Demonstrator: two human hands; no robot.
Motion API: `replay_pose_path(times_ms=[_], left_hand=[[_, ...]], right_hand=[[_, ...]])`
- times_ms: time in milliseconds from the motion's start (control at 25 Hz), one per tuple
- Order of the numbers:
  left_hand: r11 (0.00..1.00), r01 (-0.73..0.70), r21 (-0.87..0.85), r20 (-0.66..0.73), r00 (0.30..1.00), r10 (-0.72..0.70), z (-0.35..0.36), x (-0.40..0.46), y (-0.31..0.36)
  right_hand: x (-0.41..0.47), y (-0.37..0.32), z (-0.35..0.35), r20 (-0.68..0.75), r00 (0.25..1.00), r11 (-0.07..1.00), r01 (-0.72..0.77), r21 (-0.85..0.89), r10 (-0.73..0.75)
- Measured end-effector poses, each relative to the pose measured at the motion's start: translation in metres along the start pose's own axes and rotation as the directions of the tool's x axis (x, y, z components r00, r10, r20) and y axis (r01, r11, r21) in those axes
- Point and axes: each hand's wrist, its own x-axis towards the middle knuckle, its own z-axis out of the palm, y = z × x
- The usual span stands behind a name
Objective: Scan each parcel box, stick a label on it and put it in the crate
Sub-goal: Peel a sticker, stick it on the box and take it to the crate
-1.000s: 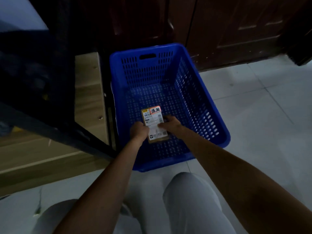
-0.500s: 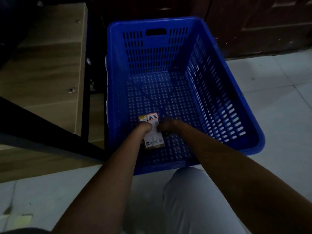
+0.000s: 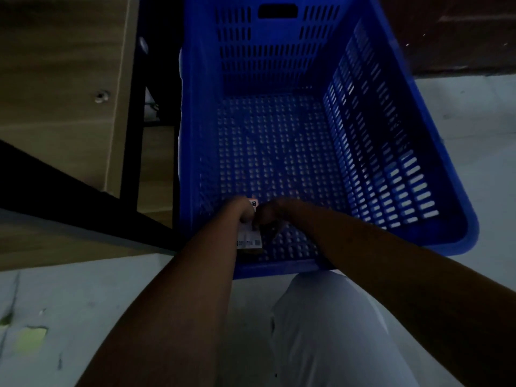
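A blue perforated plastic crate (image 3: 444, 219) stands on the floor in front of me. Low inside it, near the front wall, is a small brown parcel box (image 3: 249, 241) with a white printed label on top. My left hand (image 3: 243, 212) grips the box's left side and covers much of the label. My right hand (image 3: 269, 215) holds its right edge with curled fingers. Whether the box touches the crate bottom I cannot tell in the dim light.
A wooden table top (image 3: 55, 79) with a black metal frame (image 3: 131, 129) stands left of the crate. Dark wooden doors (image 3: 460, 32) rise behind it. Pale floor tiles (image 3: 474, 129) lie to the right. My knee in light trousers (image 3: 335, 331) is below.
Both hands have lowered the labelled box deeper into the crate, toward its front wall. My head has leaned closer, so the crate fills more of the view.
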Motion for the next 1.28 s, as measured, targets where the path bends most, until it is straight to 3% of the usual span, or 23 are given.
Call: replay_pose_path(times_ms=[200, 360, 440, 480, 640, 720, 840, 1040, 1280], left_hand=[[0.999, -0.002, 0.040, -0.036, 0.999, 0.004, -0.001, 0.000, -0.002], [0.997, 0.005, 0.083, -0.098, 0.995, 0.003, -0.004, 0.002, -0.001], [0.999, -0.006, 0.052, -0.136, 0.991, 0.013, -0.005, 0.002, 0.002], [1.000, -0.015, 0.024, -0.171, 0.985, 0.019, -0.006, 0.002, 0.002], [0.992, -0.110, -0.069, -0.397, 0.915, 0.074, -0.028, -0.015, 0.016], [0.987, -0.159, 0.010, -0.493, 0.858, 0.143, -0.047, -0.038, 0.024], [0.968, -0.132, 0.214, -0.577, 0.783, 0.234, -0.074, -0.072, 0.039], [0.900, -0.010, 0.436, -0.665, 0.669, 0.330, -0.120, -0.154, 0.065], [0.838, 0.024, 0.545, -0.686, 0.587, 0.430, -0.180, -0.306, 0.103]], right_hand=[[-0.007, -0.002, 0.004, 0.084, 0.996, 1.000, 0.019, -0.006, -0.018], [-0.014, -0.005, 0.004, 0.098, 0.994, 0.986, -0.040, -0.162, 0.056], [-0.033, -0.005, 0.002, -0.046, 0.998, 0.916, -0.052, -0.397, 0.037], [-0.042, -0.004, -0.003, -0.165, 0.985, 0.870, -0.038, -0.492, -0.050], [-0.071, 0.000, -0.032, -0.301, 0.942, 0.882, -0.011, -0.472, -0.150], [-0.091, 0.001, -0.045, -0.476, 0.851, 0.865, -0.051, -0.498, -0.224], [-0.128, 0.009, -0.061, -0.686, 0.645, 0.842, -0.120, -0.526, -0.337], [-0.235, 0.002, -0.084, -0.820, 0.400, 0.838, -0.191, -0.511, -0.410], [-0.404, -0.021, -0.096, -0.894, 0.296, 0.890, -0.209, -0.405, -0.337]])
